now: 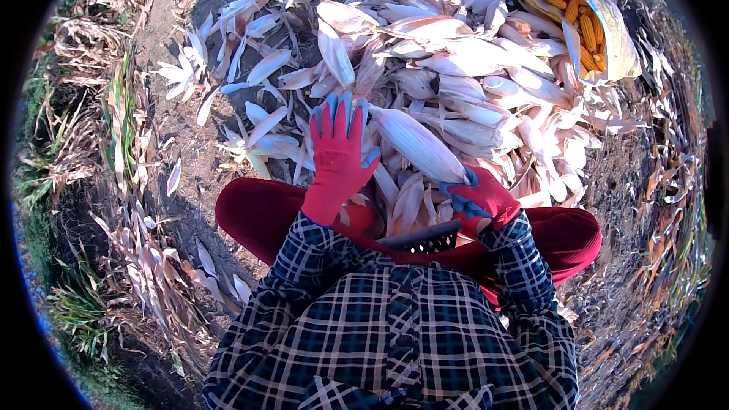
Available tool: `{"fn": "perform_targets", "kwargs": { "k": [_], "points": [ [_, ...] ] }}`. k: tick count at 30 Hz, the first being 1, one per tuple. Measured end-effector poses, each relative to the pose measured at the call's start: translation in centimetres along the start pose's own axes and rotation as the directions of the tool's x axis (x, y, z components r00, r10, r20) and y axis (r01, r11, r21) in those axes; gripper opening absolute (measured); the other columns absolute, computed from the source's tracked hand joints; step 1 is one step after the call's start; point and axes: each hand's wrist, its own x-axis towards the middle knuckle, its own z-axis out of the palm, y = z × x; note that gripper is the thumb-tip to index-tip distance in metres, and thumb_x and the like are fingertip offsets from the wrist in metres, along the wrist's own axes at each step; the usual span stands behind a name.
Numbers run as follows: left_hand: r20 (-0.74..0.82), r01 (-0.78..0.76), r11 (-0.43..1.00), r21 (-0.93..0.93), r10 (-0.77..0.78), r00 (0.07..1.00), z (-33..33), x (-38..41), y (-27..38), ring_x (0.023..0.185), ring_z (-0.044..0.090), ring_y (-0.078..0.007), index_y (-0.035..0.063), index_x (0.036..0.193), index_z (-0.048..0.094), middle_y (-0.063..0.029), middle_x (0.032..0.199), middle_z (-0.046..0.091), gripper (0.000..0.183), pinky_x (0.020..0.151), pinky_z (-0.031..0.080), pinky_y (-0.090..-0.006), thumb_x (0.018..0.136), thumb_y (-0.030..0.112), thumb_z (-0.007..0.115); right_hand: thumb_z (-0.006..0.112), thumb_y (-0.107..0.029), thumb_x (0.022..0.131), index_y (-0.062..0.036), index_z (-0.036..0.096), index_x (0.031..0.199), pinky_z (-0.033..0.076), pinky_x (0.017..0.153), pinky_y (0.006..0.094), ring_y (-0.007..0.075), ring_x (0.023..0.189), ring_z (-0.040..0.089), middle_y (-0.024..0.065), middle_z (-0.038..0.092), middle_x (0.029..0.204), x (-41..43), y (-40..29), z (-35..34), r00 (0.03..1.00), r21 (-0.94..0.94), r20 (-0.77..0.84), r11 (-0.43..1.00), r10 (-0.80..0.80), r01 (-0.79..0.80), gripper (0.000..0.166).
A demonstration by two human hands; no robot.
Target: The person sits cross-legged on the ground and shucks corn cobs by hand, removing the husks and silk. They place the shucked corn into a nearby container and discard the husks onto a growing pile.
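My right hand (481, 196), in a red and blue-grey work glove, grips one end of an unhusked ear of corn (418, 145). The ear slants up and left, its far tip beside the fingers of my left hand (339, 154). That hand, gloved alike, is held flat with fingers extended and holds nothing. Beyond both hands spreads a heap of dry corn husks and ears in husk (461, 91). A dark perforated plastic piece (427, 236), perhaps a crate's edge, shows between my crossed legs, partly hidden by my clothing.
An open woven sack (621, 45) with husked yellow corn cobs (589, 31) lies at the upper right. Loose husks (265, 125) are scattered over bare soil (176, 193) on the left. Dry stalks and green leaves (122, 119) line the far left; more dry leaves (672, 199) lie far right.
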Motion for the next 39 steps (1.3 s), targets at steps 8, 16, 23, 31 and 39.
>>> {"fn": "perform_targets", "kwargs": {
  "k": [8,16,23,31,39],
  "points": [
    [0.228,0.121,0.826,-0.550,0.010,0.974,5.1,-5.0,2.1,0.057,0.056,-0.0243,0.0053,0.099,0.061,-0.0050,0.067,0.057,0.032,0.054,0.045,-0.0361,0.076,0.027,0.069,0.058,-0.029,0.090,-0.0014,0.045,0.130,0.051,0.065,0.0263,0.0146,0.073,0.063,0.0107,0.065,0.096,-1.5,0.1,-6.3,0.863,0.406,-0.129,0.768,-0.488,0.495,0.051],
    [0.919,0.933,-0.271,-0.238,0.247,0.306,2.7,-6.2,6.4,0.041,0.033,-0.0073,0.0031,0.081,0.059,0.0055,0.049,0.034,0.038,0.043,0.031,-0.0236,0.092,0.039,0.054,0.046,-0.042,0.096,-0.0014,0.046,0.129,0.051,0.079,0.0311,0.0190,0.094,0.062,0.0132,0.060,0.112,4.3,2.8,-6.6,0.835,0.406,-0.402,0.745,-0.375,0.529,0.053],
    [0.845,0.912,0.039,-0.408,0.395,0.361,4.0,-7.4,7.3,0.051,0.046,-0.0089,0.0051,0.088,0.063,0.0007,0.062,0.049,0.025,0.049,0.038,-0.0250,0.089,0.029,0.056,0.058,-0.026,0.092,-0.0029,0.059,0.117,0.045,0.063,0.0217,0.0057,0.075,0.055,0.0011,0.063,0.089,5.1,2.1,-2.3,0.742,0.001,-0.462,0.836,-0.486,0.548,0.035],
    [0.739,0.582,0.570,-0.580,0.068,0.670,7.2,-8.8,4.6,0.076,0.066,-0.0305,0.0007,0.097,0.066,-0.0178,0.084,0.068,0.037,0.069,0.050,-0.0389,0.081,0.035,0.064,0.064,-0.018,0.088,-0.0024,0.065,0.102,0.042,0.059,0.0211,0.0052,0.066,0.051,-0.0031,0.060,0.076,4.6,2.0,-3.2,0.788,0.067,-0.403,0.844,-0.464,0.532,0.021],
    [0.839,0.601,0.614,-0.512,0.205,0.504,7.4,-10.3,5.4,0.079,0.066,-0.0346,0.0026,0.095,0.068,-0.0169,0.083,0.068,0.048,0.072,0.051,-0.0423,0.079,0.048,0.063,0.054,-0.006,0.085,0.0008,0.062,0.090,0.048,0.066,0.0275,0.0149,0.069,0.059,0.0063,0.061,0.073,5.4,5.0,-4.5,0.692,-0.302,-0.347,0.774,-0.633,0.557,0.011]
  ]
}}
